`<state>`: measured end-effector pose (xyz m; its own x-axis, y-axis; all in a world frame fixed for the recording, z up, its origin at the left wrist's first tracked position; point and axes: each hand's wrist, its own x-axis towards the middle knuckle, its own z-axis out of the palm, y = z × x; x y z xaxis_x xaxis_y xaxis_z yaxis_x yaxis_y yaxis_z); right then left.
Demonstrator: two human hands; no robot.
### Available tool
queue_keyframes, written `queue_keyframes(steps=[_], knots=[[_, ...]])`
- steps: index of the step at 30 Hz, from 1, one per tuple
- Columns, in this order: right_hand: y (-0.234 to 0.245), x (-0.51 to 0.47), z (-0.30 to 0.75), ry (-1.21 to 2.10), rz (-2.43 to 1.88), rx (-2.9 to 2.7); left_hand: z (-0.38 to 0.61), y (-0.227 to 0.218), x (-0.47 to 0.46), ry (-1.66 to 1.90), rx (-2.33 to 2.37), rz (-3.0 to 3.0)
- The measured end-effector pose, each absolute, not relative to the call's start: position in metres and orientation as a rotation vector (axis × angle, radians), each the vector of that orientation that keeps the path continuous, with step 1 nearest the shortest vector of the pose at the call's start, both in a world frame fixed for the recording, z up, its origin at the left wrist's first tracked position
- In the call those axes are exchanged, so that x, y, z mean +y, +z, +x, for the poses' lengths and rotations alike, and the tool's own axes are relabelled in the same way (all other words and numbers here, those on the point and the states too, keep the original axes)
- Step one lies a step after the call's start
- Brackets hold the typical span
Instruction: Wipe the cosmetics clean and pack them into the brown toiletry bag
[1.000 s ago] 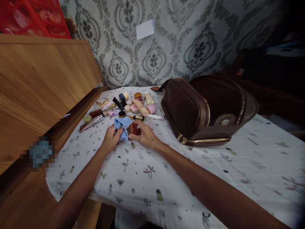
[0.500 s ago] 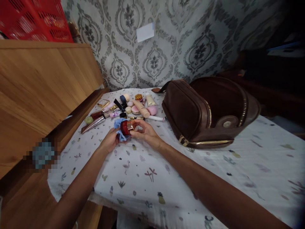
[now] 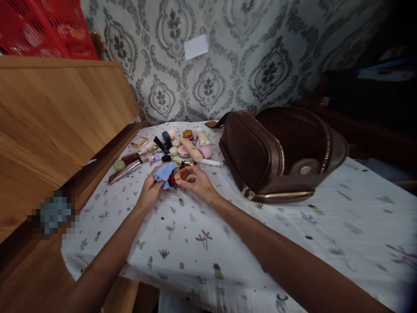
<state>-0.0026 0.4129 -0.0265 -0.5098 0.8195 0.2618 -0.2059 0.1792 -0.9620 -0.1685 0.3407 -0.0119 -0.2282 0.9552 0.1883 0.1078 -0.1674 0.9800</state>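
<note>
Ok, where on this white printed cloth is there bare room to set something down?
The white printed cloth is bare between the left arm and right arm, and between the right arm and brown bag. It's crowded just beyond the left hand and right hand, where cosmetics lie bunched nearly up to the bag.

Left of the brown leather bag (image 3: pixel 246 150), the left hand's grip (image 3: pixel 151 186) bunches a blue cloth (image 3: pixel 164 171) around a dark red bottle (image 3: pixel 172 178), and the right hand's grip (image 3: pixel 198 184) is at its gold-toned end (image 3: pixel 177 175). Also left of the bag, cosmetics (image 3: pixel 193 152) crowd the cloth-covered bench (image 3: pixel 176 245); well beyond, on the bag's left, a red slotted basket (image 3: pixel 60 24) sits atop a wooden cabinet (image 3: pixel 65 100).
</note>
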Motion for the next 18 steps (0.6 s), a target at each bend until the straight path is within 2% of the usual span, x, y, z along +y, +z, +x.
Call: queue_keyframes(steps=[3,8,14,18], knots=[[-0.031,0.414,-0.004,1.460,-0.636,-1.601,-0.172,-0.008,0.341,1.506,1.442,1.499],[-0.034,0.416,-0.006,1.653,-0.677,-1.450,-0.181,-0.013,0.342,1.515,1.453,1.612],[-0.031,0.417,-0.004,1.737,-0.656,-1.333,-0.177,-0.012,0.340,1.476,1.474,1.872],[-0.029,0.417,-0.003,1.756,-0.699,-1.314,-0.178,-0.009,0.340,1.488,1.445,1.862]])
